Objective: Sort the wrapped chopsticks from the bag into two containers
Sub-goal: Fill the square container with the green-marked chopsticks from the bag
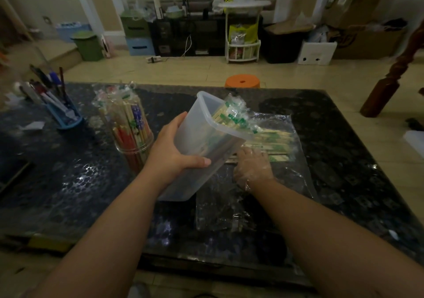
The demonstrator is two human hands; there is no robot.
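**Materials and Surface Finish**

- The rectangular container [206,141] is translucent, frosted plastic with smooth walls.
- The round jar [135,157] is clear, glossy plastic.
- The chopsticks [275,140] are pale, matt wood, each sleeved in thin clear film with green print.
- The bag [291,173] is thin, clear, wrinkled plastic film showing bright glare.
- A similar clear film covers the right hand [252,169].
- The table [68,183] top is dark, speckled and stone-like, polished enough to reflect light.
- The pen holder [68,120] is smooth blue plastic.
- The stool [242,82] is matt orange plastic.
- The post [394,75] is turned, reddish-brown wood with a slight sheen.
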